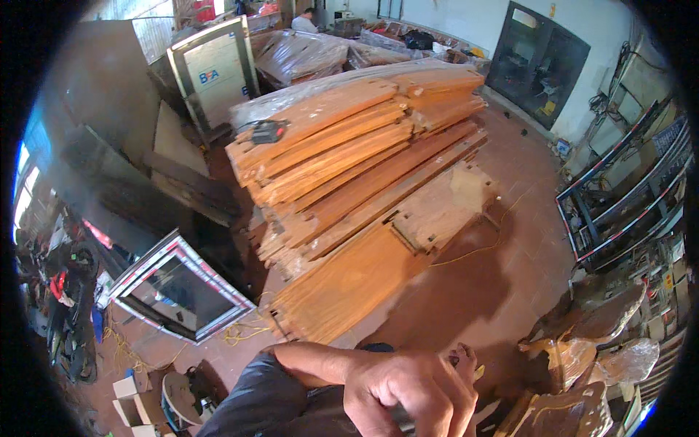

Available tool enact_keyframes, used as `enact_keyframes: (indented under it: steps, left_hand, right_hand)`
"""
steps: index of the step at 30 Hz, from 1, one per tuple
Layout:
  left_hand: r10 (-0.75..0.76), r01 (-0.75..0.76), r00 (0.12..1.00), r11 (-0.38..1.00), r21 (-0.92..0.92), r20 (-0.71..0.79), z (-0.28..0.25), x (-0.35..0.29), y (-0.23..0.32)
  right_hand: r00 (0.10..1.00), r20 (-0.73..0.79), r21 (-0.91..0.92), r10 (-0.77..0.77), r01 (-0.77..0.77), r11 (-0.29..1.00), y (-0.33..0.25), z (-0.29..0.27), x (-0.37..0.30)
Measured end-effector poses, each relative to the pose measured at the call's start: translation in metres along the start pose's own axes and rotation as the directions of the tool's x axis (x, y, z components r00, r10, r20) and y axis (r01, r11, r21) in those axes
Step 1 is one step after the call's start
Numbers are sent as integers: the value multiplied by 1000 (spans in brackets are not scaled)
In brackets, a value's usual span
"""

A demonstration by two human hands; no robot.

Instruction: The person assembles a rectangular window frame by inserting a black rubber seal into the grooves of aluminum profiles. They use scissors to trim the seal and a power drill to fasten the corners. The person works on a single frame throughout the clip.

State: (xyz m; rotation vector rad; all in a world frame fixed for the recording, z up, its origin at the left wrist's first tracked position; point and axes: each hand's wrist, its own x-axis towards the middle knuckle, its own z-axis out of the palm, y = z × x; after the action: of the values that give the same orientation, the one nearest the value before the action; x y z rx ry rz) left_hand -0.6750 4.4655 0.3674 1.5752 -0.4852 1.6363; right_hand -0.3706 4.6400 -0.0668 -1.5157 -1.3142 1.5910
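Note:
My left hand [408, 390] is large in the foreground at the bottom, its fingers curled downward. Whatever it may hold is hidden beneath it. Just behind, mostly covered by the left hand, my right hand [466, 358] shows bent fingers around something small and dark, with a yellow bit at its edge; its kind cannot be made out. Both hands are above my lap, in front of a broad wooden panel [349, 284] lying on the floor. Beyond it rises a leaning stack of orange-brown wooden panels [335, 167], with a black-and-red device [268, 132] on top.
A framed glass window [186, 291] stands at left by a yellow cord [237, 333]. Plastic-wrapped carved wooden pieces [571, 364] sit at lower right, below metal frames [619, 189]. A dark double door [537, 62] and another person [304, 22] are at the back.

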Motion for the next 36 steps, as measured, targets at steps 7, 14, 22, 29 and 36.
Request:
enact_keyframes:
  steps: [7, 14, 22, 29, 36]
  left_hand:
    - [-301, 308, 921, 951, 10, 248, -178, 31, -186]
    - [-780, 638, 603, 597, 486, 167, -319, 78, -430]
    - [-980, 833, 148, 53, 550, -129, -549, -110, -718]
    - [-134, 385, -418, -922, -42, -899, -806, -274, -559]
    - [488, 730, -437, -298, -615, -756, -824, -256, -573]
  right_hand:
    - [997, -79, -70, -13, 8, 998, -85, -103, 133]
    - [884, -413, 122, 219, -184, 975, -94, -225, 220]
    - [789, -504, 288, 352, -230, 930, -123, -321, 404]
    - [825, -496, 231, 272, -177, 957, -240, -475, 666]
    - [917, -387, 13, 94, -97, 995, -363, -586, 927]
